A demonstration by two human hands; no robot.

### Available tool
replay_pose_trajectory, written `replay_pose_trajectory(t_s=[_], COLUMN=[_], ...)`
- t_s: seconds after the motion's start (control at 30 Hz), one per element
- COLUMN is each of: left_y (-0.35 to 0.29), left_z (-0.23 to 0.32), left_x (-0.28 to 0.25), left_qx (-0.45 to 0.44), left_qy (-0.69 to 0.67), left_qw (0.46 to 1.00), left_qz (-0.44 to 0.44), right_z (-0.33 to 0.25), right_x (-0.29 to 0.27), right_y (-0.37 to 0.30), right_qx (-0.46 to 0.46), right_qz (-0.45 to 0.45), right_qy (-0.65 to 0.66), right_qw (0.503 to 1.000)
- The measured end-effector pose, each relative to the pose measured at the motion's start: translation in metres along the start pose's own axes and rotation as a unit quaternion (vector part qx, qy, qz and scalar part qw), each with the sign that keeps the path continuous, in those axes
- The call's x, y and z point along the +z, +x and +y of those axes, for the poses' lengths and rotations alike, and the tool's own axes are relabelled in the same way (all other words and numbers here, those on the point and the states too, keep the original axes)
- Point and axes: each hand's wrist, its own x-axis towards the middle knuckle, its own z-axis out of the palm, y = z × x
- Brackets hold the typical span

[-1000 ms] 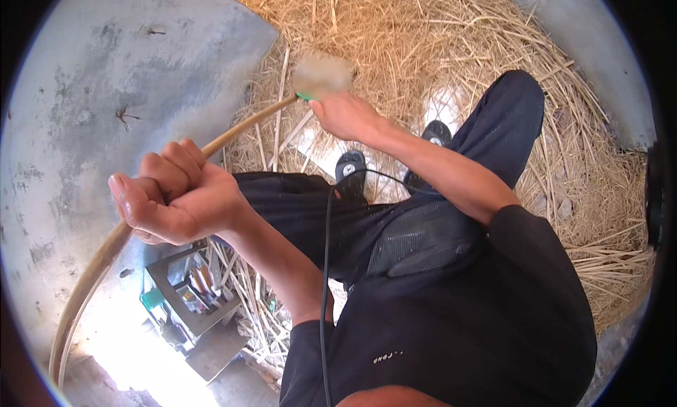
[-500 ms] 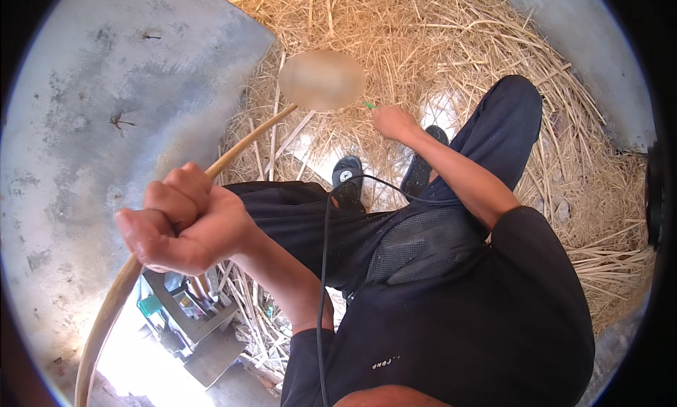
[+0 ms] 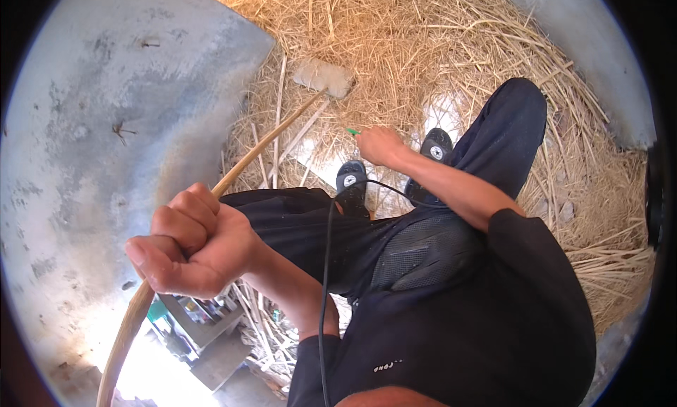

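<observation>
While the stick (image 3: 271, 135) is wrapped tightly by the curled fingers (image 3: 187, 220) of the left hand (image 3: 194, 245), its thicker, bent end is left hanging below the fist and its thin end is pointed away, up and to the right. By the right hand (image 3: 381, 147), whose fingers are folded closed, a green thing (image 3: 353, 131) is held; only a short end is shown, so its kind cannot be told. Just past the thin tip, a pale block (image 3: 324, 77) is seen lying on straw (image 3: 395, 47); whether it is touched by the tip cannot be told. Nearer the body, two dark shoes (image 3: 351, 178) are placed below the right hand, and a black cord (image 3: 326, 280) is draped over the dark trousers (image 3: 493, 128). Below the left hand, a box (image 3: 182, 326) of small things is partly hidden, and the left side is filled by a blotched grey wall (image 3: 92, 146).
</observation>
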Motion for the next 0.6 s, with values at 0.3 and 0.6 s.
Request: replay_pose_trajectory(t_s=[0.3, 0.6], left_y=[-0.001, 0.002], left_z=[0.004, 0.001], left_x=[-0.013, -0.012], left_qx=[-0.007, -0.002], left_qy=[0.018, 0.023], left_qw=[0.998, 0.997], left_qz=[0.059, 0.08], right_z=[-0.078, -0.077], right_x=[-0.094, -0.075], right_y=[-0.02, -0.008], right_qx=[-0.113, -0.035], right_qz=[0.203, 0.076], right_qy=[0.272, 0.152], right_qw=[0.934, 0.985])
